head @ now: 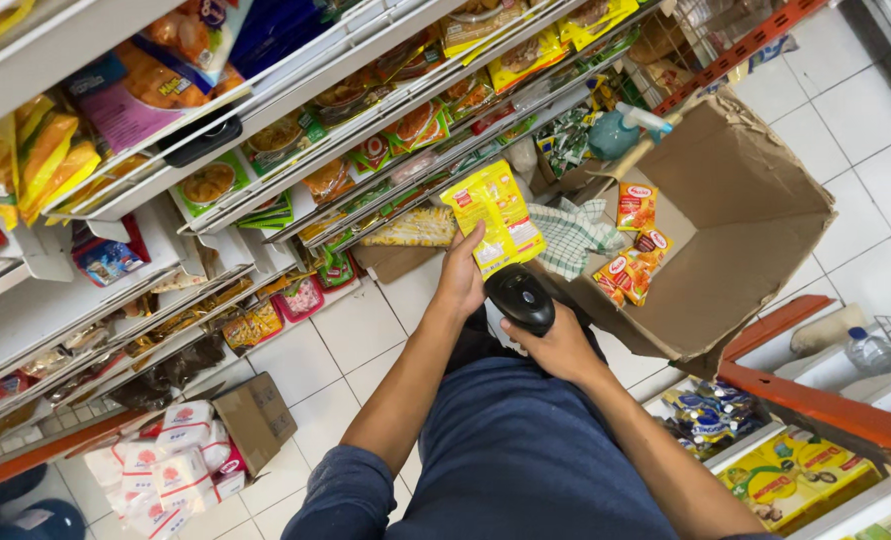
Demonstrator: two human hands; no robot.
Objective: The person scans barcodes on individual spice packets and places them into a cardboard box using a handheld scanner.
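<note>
Pinching yellow packet in left hand, long axis upright; right hand clamps black barcode scanner just below packet.

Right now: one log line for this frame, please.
left hand: holds yellow packet | right hand: grips black handheld scanner under packet | open cardboard box: orange packets, checked cloth | shelves left

head view, looking down: the left hand holds up a yellow packet; the right hand grips a black handheld scanner just below it. beyond lies an open cardboard box with orange sachets and a checked cloth. stocked shelves rise at left above the tiled floor.
</note>
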